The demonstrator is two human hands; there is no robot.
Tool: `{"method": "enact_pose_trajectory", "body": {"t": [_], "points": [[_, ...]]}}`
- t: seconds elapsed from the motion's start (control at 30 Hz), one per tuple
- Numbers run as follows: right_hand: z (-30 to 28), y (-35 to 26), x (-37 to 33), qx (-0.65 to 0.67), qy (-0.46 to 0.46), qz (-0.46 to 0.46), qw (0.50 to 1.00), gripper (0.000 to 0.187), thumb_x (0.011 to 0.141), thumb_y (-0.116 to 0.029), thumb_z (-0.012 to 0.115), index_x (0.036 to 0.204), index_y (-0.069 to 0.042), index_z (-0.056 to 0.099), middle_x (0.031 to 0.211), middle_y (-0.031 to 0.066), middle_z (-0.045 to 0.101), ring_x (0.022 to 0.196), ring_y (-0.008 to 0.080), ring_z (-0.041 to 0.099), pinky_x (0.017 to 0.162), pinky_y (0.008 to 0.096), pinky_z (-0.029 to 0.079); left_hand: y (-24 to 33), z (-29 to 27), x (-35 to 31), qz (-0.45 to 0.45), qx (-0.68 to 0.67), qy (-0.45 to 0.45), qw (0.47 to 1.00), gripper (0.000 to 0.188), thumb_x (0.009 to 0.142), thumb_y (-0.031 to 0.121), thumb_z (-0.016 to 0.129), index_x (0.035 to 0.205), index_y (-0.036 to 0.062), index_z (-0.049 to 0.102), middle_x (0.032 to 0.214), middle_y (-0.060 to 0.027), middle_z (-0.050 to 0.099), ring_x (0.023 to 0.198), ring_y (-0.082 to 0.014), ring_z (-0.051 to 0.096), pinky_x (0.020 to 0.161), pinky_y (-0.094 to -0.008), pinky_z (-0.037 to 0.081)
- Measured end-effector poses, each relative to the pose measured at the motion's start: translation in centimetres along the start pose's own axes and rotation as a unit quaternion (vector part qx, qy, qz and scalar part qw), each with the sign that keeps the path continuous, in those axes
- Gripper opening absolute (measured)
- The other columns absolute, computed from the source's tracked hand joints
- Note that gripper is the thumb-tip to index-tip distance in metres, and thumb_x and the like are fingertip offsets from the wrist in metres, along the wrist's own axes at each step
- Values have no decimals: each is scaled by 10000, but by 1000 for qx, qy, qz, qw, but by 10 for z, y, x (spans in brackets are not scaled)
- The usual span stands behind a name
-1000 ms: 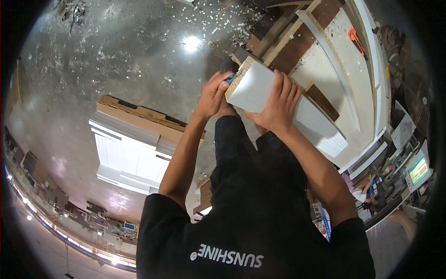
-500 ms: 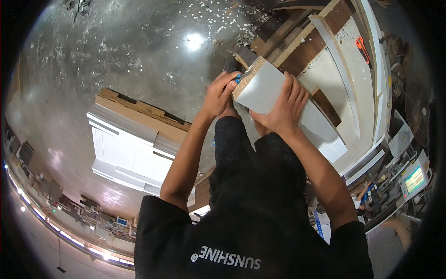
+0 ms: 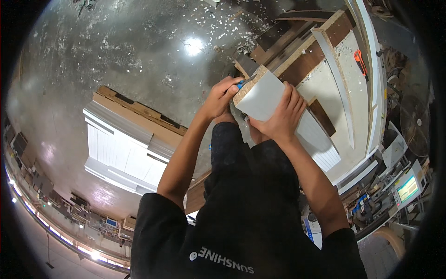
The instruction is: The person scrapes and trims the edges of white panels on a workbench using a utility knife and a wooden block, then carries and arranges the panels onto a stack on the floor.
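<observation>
My left hand (image 3: 220, 98) is closed around a small blue tool (image 3: 240, 84), mostly hidden in the fingers, so its exact kind does not show. The tool sits against the raw chipboard end of a white panel (image 3: 263, 95). That panel lies on top of a stack of white panels (image 3: 320, 148) running toward the lower right. My right hand (image 3: 284, 114) grips the panel across its width, fingers over the far edge and thumb at the near edge.
A pile of white panels (image 3: 121, 151) lies on the floor to the left. Wooden strips (image 3: 297, 58) and a curved chipboard strip (image 3: 337, 79) are beyond the stack. An orange-handled cutter (image 3: 360, 64) rests at the right, above a machine with a lit screen (image 3: 408, 188). White scraps litter the floor.
The whole view has shifted slightly. My left hand and the blue tool have moved a little along the panel's chipboard end, toward its far corner. My right hand keeps its grip.
</observation>
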State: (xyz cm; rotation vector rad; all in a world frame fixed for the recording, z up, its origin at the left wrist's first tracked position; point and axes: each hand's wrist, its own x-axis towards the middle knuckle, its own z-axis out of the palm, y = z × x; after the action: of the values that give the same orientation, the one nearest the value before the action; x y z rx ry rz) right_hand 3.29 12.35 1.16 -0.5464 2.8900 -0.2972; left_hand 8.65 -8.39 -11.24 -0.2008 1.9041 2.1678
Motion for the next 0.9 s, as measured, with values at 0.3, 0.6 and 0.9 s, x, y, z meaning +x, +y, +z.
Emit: {"method": "enact_pose_trajectory", "body": {"t": [0.3, 0.6, 0.9], "points": [[-1, 0, 0, -4, 0, -6, 1000, 1230, 598, -542, 921, 1535, 18, 356, 1415, 223, 469, 1261, 422, 489, 1057, 572, 370, 5, 2, 17, 13, 40, 17, 999, 459, 1121, 379, 541, 1314, -12, 683, 1035, -114, 645, 987, -251, 624, 927, -358, 486], [-3, -1, 3, 3, -16, 9, 1000, 1250, 565, -485, 956, 1536, 13, 347, 1430, 226, 464, 1265, 425, 484, 1070, 573, 362, 0, -1, 11, 12, 27, -1, 1000, 477, 1131, 391, 525, 1321, -19, 677, 1088, -115, 659, 990, -238, 612, 928, -363, 482], [3, 0, 0, 10, -17, 15, 1000, 1284, 558, -552, 913, 1548, 19, 327, 1433, 227, 451, 1319, 436, 433, 1139, 591, 296, 12, -2, 42, 6, 56, 3, 998, 475, 1090, 418, 568, 1296, 13, 705, 1091, -167, 706, 1045, -323, 685, 962, -402, 515]]}}
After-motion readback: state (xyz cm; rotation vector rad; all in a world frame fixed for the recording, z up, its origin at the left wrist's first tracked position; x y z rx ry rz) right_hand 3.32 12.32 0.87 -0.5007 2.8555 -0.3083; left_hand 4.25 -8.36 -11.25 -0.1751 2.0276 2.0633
